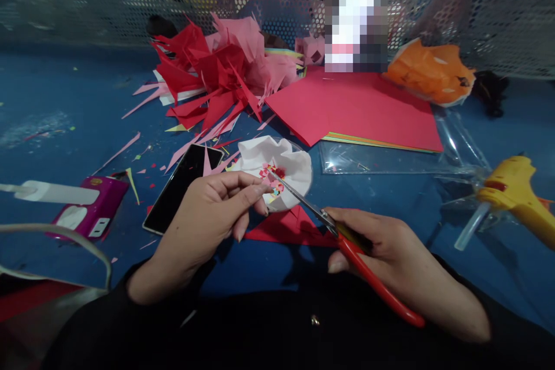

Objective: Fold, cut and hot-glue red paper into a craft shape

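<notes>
My right hand (373, 243) grips a pair of scissors (306, 203) with red handles, its blades pointing up and left over a white paper-lined dish (297, 165). Small red, pink and other coloured paper scraps (277, 182) lie inside that dish. Close to the blade tips, my left hand (217, 202) is closed in a pinch; whatever it may hold is too small or hidden to name. A red folded paper piece (290, 226) lies on the blue table below the dish, between my hands.
Left of the dish lie a black phone (186, 182) and a purple power strip (93, 208) with a white plug. Behind are red and pink paper offcuts (221, 63) and a stack of red sheets (359, 110). A yellow glue gun (511, 185) and crumpled orange paper (433, 72) lie right.
</notes>
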`<state>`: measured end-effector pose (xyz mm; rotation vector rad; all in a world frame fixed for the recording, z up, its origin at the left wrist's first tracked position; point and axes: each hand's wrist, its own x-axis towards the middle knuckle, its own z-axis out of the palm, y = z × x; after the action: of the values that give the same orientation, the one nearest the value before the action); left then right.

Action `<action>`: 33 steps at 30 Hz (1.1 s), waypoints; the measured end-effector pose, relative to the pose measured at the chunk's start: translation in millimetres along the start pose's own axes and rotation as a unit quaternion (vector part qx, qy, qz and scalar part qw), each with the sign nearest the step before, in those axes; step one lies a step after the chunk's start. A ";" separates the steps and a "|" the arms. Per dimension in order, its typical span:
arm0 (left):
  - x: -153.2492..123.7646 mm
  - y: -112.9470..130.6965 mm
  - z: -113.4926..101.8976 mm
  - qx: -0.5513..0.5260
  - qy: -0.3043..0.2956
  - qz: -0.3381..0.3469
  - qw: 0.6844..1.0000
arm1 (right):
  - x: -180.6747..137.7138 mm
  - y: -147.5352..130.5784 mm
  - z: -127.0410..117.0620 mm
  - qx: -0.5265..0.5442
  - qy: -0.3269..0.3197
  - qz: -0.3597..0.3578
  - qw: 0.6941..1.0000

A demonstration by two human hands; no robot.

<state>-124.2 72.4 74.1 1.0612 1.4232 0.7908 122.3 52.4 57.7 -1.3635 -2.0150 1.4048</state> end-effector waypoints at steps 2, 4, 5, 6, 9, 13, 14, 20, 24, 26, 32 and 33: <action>-0.3 0.7 0.5 -0.001 0.008 -0.001 1.000 | -1.7 0.9 0.4 0.009 0.005 0.010 1.000; -0.7 1.7 1.3 -0.001 0.019 -0.002 1.000 | -3.1 1.3 0.3 0.010 0.010 0.017 1.000; -0.8 2.2 1.8 -0.002 0.024 -0.001 1.000 | -3.4 1.2 0.0 0.006 0.012 0.017 1.000; -0.8 2.7 2.2 -0.001 0.029 0.000 1.000 | -3.4 1.0 -0.3 -0.002 0.013 0.015 1.000; -0.6 3.5 2.6 0.003 0.036 0.000 0.999 | -1.8 -0.6 -1.1 -0.036 0.014 0.013 0.999; -0.5 2.9 1.8 0.010 0.029 0.007 1.000 | -0.4 -3.0 -0.4 -0.064 0.010 0.008 0.998; -0.7 2.8 1.7 0.011 0.027 0.009 1.000 | -0.5 -3.5 -0.1 -0.065 0.010 0.004 0.998; -1.6 4.2 3.0 0.036 0.011 0.006 0.999 | -0.6 -3.8 0.1 -0.065 -0.005 -0.014 0.998; -1.0 5.2 3.3 0.045 0.004 0.004 0.999 | 0.3 -4.6 -0.8 -0.052 -0.013 -0.026 0.998; -0.9 4.6 2.5 0.044 0.005 0.006 0.999 | 0.6 -5.6 -1.0 -0.045 -0.017 -0.020 0.999; -0.2 2.0 0.8 0.036 0.009 0.005 0.999 | 1.7 -5.3 -1.3 -0.012 -0.029 -0.017 0.999; -0.2 2.0 0.9 0.037 0.007 0.005 0.999 | 1.6 -5.1 -1.5 -0.007 -0.032 -0.017 0.999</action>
<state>-123.0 72.8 75.9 1.1212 1.4696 0.7590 120.0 54.3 62.4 -1.3004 -2.0807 1.4394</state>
